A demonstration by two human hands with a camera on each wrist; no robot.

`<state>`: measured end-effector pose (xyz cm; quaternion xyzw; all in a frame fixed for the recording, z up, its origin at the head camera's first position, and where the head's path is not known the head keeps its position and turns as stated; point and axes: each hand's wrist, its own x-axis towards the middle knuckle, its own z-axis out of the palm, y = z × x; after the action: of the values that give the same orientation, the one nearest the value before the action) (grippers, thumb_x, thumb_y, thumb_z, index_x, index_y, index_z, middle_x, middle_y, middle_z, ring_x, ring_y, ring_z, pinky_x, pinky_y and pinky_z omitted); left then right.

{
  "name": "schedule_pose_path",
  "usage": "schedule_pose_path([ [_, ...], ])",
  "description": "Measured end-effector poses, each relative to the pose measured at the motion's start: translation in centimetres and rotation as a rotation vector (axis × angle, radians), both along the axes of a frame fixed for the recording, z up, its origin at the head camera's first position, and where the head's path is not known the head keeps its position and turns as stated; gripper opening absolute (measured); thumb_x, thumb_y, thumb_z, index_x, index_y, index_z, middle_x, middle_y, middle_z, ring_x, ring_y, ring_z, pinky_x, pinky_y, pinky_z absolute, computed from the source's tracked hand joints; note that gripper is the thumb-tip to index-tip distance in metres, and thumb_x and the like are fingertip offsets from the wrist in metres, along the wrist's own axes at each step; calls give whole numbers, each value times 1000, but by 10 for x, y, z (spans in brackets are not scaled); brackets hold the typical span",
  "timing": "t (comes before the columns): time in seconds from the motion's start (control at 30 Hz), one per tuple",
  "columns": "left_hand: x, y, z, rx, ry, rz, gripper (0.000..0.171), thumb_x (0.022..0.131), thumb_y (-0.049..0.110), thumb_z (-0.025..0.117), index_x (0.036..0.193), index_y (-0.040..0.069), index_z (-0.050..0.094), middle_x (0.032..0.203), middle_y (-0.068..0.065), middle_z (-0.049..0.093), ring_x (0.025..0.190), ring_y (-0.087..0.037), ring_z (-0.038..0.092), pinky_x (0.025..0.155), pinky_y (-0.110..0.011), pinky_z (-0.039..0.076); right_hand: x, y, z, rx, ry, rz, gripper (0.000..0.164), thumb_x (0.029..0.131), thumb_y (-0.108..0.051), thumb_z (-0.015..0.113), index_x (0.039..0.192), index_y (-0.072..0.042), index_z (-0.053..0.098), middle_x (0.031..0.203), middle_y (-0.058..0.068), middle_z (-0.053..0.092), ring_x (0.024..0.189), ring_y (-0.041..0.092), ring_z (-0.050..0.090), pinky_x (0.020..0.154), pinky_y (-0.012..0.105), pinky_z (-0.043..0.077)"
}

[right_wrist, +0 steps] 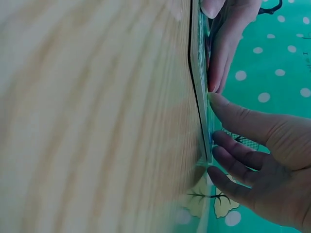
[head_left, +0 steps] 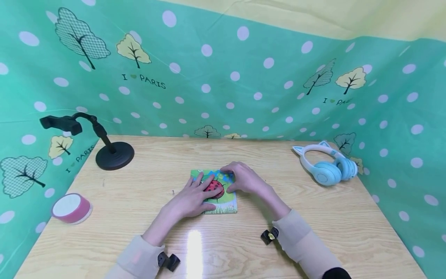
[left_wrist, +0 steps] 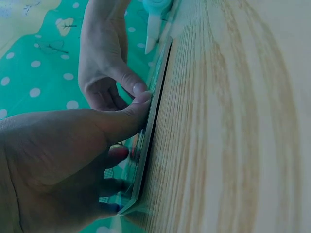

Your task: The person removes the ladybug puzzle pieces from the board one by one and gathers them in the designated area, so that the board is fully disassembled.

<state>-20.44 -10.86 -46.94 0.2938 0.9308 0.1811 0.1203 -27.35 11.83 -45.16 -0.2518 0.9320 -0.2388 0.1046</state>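
Five left fingers [head_left: 213, 192] spread on one ladybug board [head_left: 227, 201]; right fingers [head_left: 230, 167] bent, grip unclear.

Wd tbl [head_left: 240, 248] holds ladybug board [head_left: 226, 207], blk stand [head_left: 115, 158], pink cyl. [head_left: 72, 209], hdphones [head_left: 326, 173].

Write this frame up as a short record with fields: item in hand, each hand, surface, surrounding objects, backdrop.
Item: flat board with a ladybug picture, lying face up
Left hand: spread over the board's left and middle, fingers mostly straight
Right hand: at the board's upper right, thumb and fingers spread apart
Surface: wood-grain table
Far left: black stand with a bent neck
Left edge: pink round object with a white top
Far right: blue-and-white cat-ear headphones
Backdrop: green dotted cloth with printed trees
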Motion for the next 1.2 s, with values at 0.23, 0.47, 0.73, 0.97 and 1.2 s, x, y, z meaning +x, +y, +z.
schedule_pose_path([
  [0.23, 0, 1, 0, -4, -18, 3, 56, 101, 45, 61, 154, 29, 49, 173, -16, 18, 159, -50, 8, 126, -71, 14, -3, 1, -2, -18, -19, 40, 72, 72, -12, 94, 138, -9, 65, 134, 8, 70, 127, 26, 62, 113, 43, 50],
  [0.47, -1, 1, 0, 7, -21, 13, 55, 100, 44, 62, 153, 31, 51, 173, -16, 18, 159, -50, 8, 126, -72, 13, -4, 1, -2, -8, -39, 48, 74, 74, -13, 93, 142, -12, 62, 134, 7, 67, 126, 25, 60, 112, 43, 50],
  [0.73, 0, 1, -1, -3, -17, 8, 54, 101, 45, 61, 153, 33, 50, 173, -15, 17, 159, -49, 8, 126, -72, 13, -3, -1, 1, 12, -61, 48, 74, 75, -15, 93, 142, -10, 62, 134, 9, 65, 125, 26, 58, 111, 45, 50],
  [0.97, -1, 2, 1, -7, -25, 11, 54, 101, 45, 61, 153, 33, 50, 173, -16, 16, 159, -49, 7, 127, -71, 12, -5, 0, 1, 29, -73, 38, 69, 77, -18, 92, 140, -10, 65, 131, 10, 62, 124, 26, 58, 111, 46, 49],
  [1.2, -2, 3, 2, -12, -29, 6, 54, 102, 45, 60, 154, 33, 49, 173, -16, 16, 160, -49, 6, 127, -71, 11, -7, 1, 0, 28, -66, 40, 69, 76, -19, 93, 139, -11, 66, 133, 10, 60, 124, 26, 58, 112, 45, 50],
])
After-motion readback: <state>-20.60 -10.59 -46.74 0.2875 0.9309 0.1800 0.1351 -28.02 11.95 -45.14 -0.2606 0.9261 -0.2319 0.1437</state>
